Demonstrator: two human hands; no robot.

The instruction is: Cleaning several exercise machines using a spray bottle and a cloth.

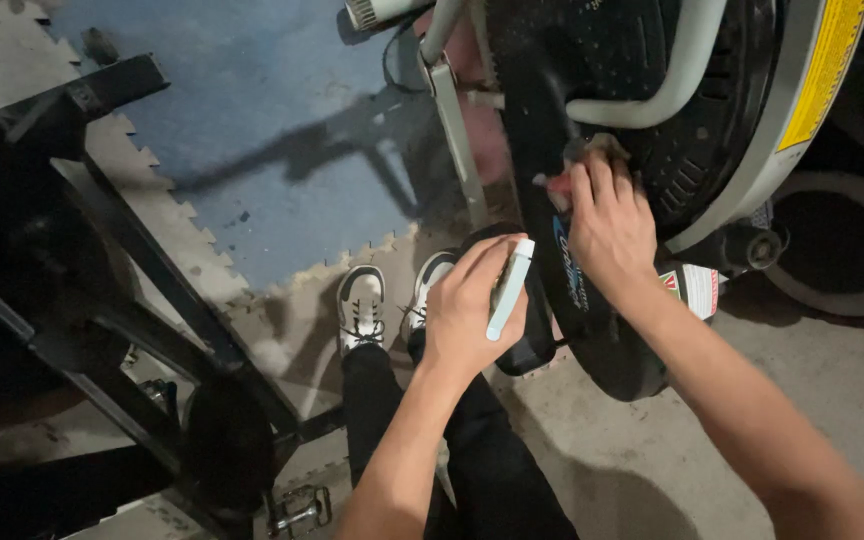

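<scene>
At the black bike wheel (pixel 592 330) — two hands, one tool each

The left hand (pixel 467 310), just beside the wheel's near edge, is clenched around one pale blue tool handle (pixel 509 288); the right hand (pixel 609 225) presses one rag (pixel 592 150) against the wheel, fingers closed over it. Two white sneakers (pixel 362 305) stand below the wheel — beside one blue floor mat (pixel 252 150)

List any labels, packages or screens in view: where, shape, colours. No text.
Yellow label: long strip along the machine's white rim, top right, dark print.
Blue decal: curved lettering on the black crank arm, below the right hand.
Can: lying low right of that hand, white with red and green label.
Pale blue-white tube: slim, held in the left hand; no label readable.
No screens.
</scene>
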